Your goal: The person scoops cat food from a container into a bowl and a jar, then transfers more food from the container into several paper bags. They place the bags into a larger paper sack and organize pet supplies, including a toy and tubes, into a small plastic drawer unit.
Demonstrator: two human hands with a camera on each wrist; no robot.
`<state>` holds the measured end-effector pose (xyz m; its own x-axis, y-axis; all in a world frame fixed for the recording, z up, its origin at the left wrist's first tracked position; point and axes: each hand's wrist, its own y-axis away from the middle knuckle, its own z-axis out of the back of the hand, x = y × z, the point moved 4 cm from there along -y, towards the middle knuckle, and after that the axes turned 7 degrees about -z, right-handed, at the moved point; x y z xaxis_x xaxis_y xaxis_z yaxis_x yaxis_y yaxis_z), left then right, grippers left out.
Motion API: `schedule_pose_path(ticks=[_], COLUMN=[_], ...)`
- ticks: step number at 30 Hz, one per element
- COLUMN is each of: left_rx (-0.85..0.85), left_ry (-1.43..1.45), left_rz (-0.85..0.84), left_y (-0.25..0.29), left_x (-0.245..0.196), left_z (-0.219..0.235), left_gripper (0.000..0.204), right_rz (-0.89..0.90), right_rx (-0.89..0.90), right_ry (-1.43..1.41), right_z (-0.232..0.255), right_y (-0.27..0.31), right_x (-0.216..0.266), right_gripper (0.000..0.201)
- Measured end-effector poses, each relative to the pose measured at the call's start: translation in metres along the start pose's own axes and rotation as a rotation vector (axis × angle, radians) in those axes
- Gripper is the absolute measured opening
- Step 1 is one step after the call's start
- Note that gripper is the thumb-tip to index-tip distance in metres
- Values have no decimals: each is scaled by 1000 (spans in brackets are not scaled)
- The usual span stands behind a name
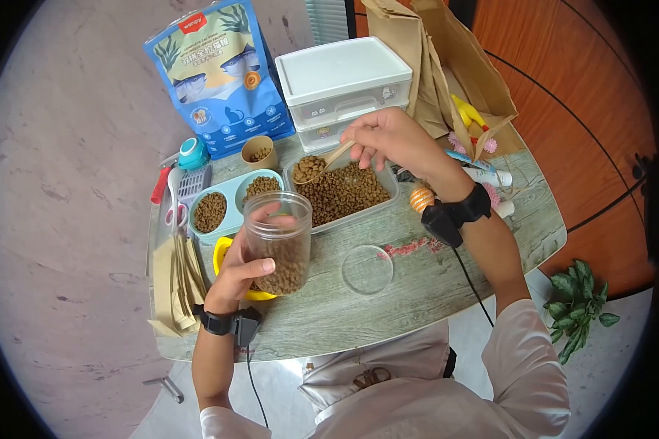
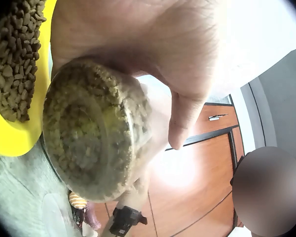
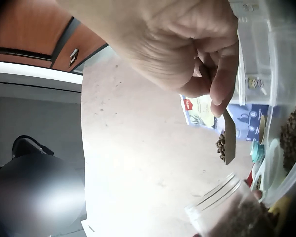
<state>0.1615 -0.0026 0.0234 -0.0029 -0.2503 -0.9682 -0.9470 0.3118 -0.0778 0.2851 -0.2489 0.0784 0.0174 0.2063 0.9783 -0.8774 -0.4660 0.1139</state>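
My left hand (image 1: 236, 274) grips a clear plastic jar (image 1: 280, 238) around its side, thumb across the front. Brown kibble fills the jar's lower part, and its mouth is uncovered. In my right hand (image 1: 395, 139) is the handle of a wooden spoon (image 3: 230, 140), pinched between thumb and fingers. A heap of kibble lies in the spoon's bowl, which is above a rectangular plastic container (image 1: 395, 196) with more kibble inside. From the right wrist view, the loaded spoon is higher than the jar's open rim. A round clear lid (image 1: 367, 270) lies on the table.
Left of the container is a light-blue double bowl (image 1: 228, 196) with kibble in both sides. A yellow bowl (image 2: 19, 138) of kibble sits beside the jar. Behind stand a cat food bag (image 1: 223, 80), white-lidded drawers (image 1: 344, 69) and a paper bag (image 1: 483, 80). Folded paper bags (image 1: 177, 282) lie at left.
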Motion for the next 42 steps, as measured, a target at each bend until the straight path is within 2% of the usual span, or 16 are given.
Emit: schedule_pose_path(ticks=[5,7,10,12,14,15,17,18,21,22,24,30,31,35,37,42], left_rx=[-21,-11,-4,-5,44,45,26,26,19,19,19,38,45,52,55,62], left_ry=[-36,-38,-48,-56,-64,-65,-53,-53,-55,-45,-35,111,116,139,129,117], left_rz=[-4,-22,-34,-27,-10,-11,-10,-10,-48,-52,-56,33,35,40,39,32], left_y=[2,0,0,1,0,0,0,0,0,0,0,4,4,4,4,4], left_x=[-3,-3,-4,-4,-5,-5,-3,-1,1,1,1,1,1,3,2,0], left_z=[-4,-6,-7,-7,-9,-8,-7,-5,-1,0,0,-4,-4,-2,-3,-5], left_gripper=[93,94,95,96,97,97,96,96,94,93,92,90,90,91,92,92], right_rz=[66,137,219,221,279,281,258,258,293,293,323,317,223,215,-67,-110], right_rx=[28,170,267,265,139,138,-8,-8,-323,-324,-390,-269,-161,-111,-1,15], right_ry=[-54,-45,50,27,8,8,0,0,262,263,683,854,743,614,370,269], right_z=[-31,-49,-60,-59,-49,-45,-26,-20,3,5,7,-18,-26,-36,-31,-21], right_y=[21,28,40,41,37,35,28,25,13,10,7,-16,-16,-12,-11,-16], right_x=[16,18,24,26,29,29,28,27,15,9,1,-40,-42,-41,-41,-42], right_gripper=[24,24,24,24,23,23,24,24,25,25,21,19,18,20,22,22])
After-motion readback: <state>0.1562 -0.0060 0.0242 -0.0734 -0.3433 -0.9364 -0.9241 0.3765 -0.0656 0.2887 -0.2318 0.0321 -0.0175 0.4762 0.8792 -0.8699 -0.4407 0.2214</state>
